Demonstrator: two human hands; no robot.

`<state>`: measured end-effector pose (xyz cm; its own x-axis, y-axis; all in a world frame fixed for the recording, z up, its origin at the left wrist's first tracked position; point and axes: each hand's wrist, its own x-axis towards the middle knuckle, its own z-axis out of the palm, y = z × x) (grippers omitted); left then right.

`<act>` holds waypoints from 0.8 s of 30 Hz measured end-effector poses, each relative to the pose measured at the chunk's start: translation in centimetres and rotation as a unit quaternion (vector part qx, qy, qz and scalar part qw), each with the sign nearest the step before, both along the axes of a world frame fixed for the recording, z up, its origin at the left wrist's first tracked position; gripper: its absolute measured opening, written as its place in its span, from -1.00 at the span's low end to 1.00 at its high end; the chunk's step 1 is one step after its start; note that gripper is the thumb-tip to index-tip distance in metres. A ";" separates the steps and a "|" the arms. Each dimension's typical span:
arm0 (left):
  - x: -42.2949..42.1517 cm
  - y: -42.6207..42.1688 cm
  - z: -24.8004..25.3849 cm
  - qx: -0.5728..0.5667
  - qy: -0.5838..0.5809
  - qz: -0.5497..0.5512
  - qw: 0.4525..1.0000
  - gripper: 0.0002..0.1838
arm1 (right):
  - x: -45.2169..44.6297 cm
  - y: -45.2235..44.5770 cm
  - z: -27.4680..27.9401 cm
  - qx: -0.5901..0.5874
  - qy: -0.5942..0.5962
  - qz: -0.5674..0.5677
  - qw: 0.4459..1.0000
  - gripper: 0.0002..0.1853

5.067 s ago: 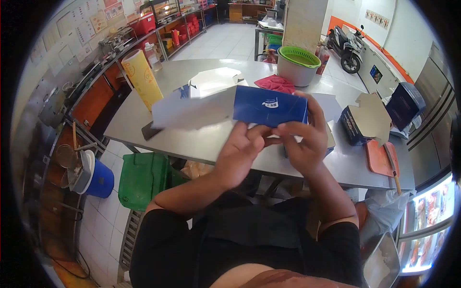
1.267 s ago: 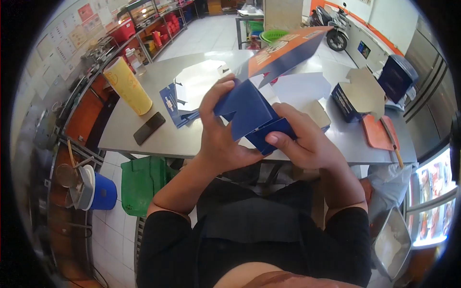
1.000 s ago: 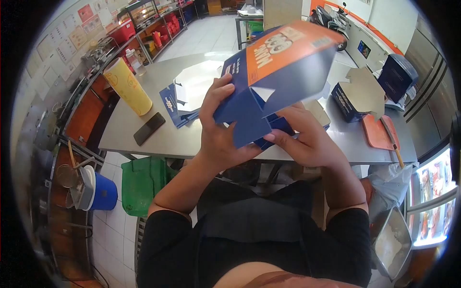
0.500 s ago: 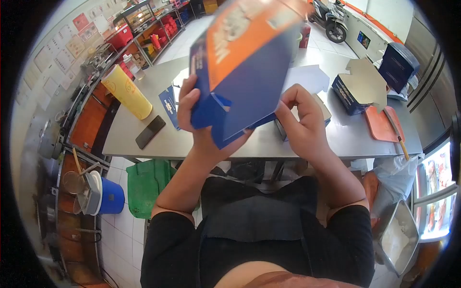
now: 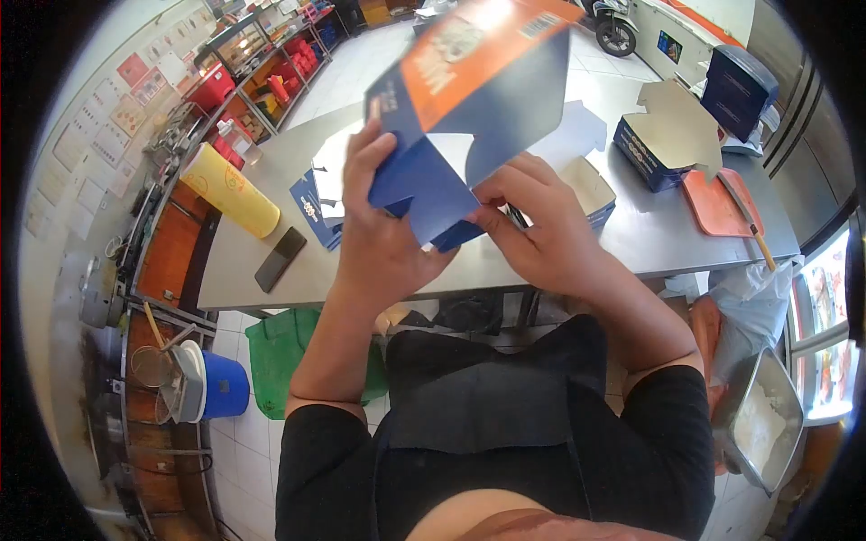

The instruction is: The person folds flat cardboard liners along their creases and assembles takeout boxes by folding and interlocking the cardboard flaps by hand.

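Observation:
A blue and orange cardboard box [image 5: 519,104] is held up and tilted above the table. My left hand [image 5: 379,216] grips its left side, with the fingers along the edge and the thumb below. My right hand [image 5: 541,225] pinches a blue flap at the box's near lower corner. A white gap shows between the flaps at this end. Behind my hands lie more cardboard boxes: a partly hidden one [image 5: 311,203] at the left and an open one [image 5: 595,185] at the right.
On the steel table [image 5: 658,243] are a yellow roll [image 5: 232,191], a phone [image 5: 280,259], an open blue box [image 5: 654,149] and a knife [image 5: 740,203] on an orange board [image 5: 704,206]. A green bin [image 5: 280,361] stands below the near edge.
The box has turned, so its end with the flaps now faces me more. My right hand has moved left and inward to the flap at the lower corner.

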<state>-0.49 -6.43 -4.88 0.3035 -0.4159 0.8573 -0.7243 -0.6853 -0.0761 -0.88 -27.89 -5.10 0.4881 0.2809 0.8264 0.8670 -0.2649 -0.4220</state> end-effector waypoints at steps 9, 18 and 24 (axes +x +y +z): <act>-0.8 0.4 0.2 0.086 0.060 -0.039 0.994 -0.37 | -1.0 -1.4 1.7 0.171 0.228 0.130 0.950 -0.70; -1.4 1.7 0.2 0.130 0.184 -0.196 0.954 -0.32 | -0.3 -3.9 4.2 -0.068 0.204 0.017 0.977 -0.70; -2.1 1.7 0.8 0.109 0.184 -0.187 0.959 -0.32 | -1.9 -2.8 2.8 -0.049 0.243 -0.010 0.969 -0.72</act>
<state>-2.59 -4.74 -4.13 0.3623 -0.7123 0.6011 -0.9220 -0.3684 0.1192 -2.81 -30.65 -2.30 0.8191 0.3320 0.4679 0.5665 -0.3393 -0.7509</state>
